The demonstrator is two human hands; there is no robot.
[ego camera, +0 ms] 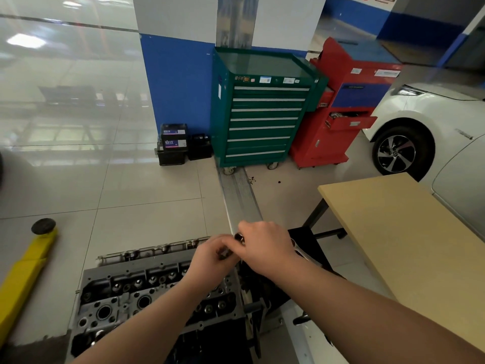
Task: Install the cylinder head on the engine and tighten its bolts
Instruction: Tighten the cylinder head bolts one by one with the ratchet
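The cylinder head [147, 292] sits on the engine, near and left of centre. Above its far right corner, the left hand [210, 258] and right hand [265, 248] both grip a ratchet wrench [301, 252].

Both hands [210, 254] [265, 245] grip a ratchet [239, 237] above cylinder head [126, 292].

Labels on battery boxes [174, 139], green tool cabinet [262, 109], too blurred to read
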